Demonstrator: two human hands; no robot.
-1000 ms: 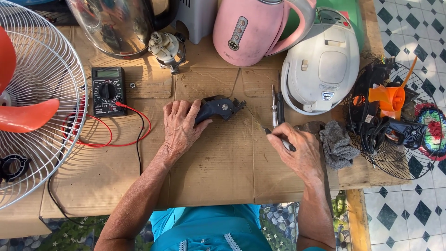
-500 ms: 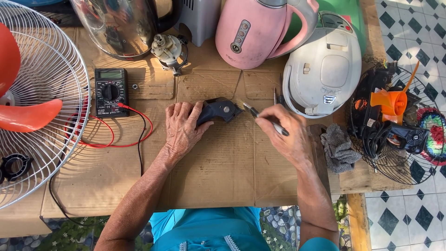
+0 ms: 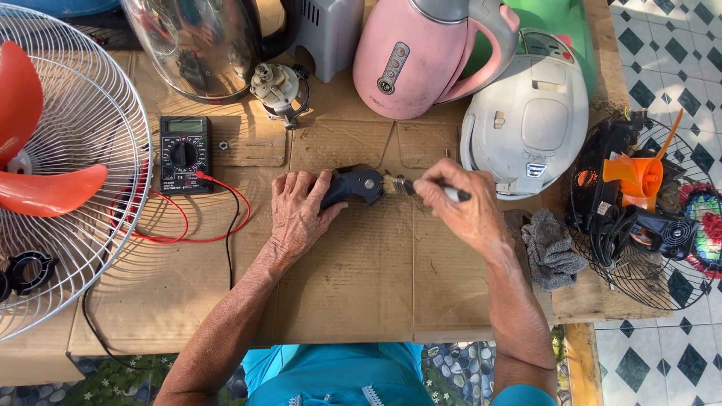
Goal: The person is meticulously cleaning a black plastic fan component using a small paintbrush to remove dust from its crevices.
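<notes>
We look down on a wooden table (image 3: pixel 594 297) whose top is covered with flattened brown cardboard (image 3: pixel 361 278), creased and seamed into panels. Bright daylight falls across it and throws sharp shadows. To the right we see a floor of white tiles with dark diamond insets (image 3: pixel 669 361), and the same pattern shows at the upper right corner. Below the table's near edge we make out a pebble-patterned floor (image 3: pixel 451 361) in blue and grey, with leafy green patches toward the left.
</notes>
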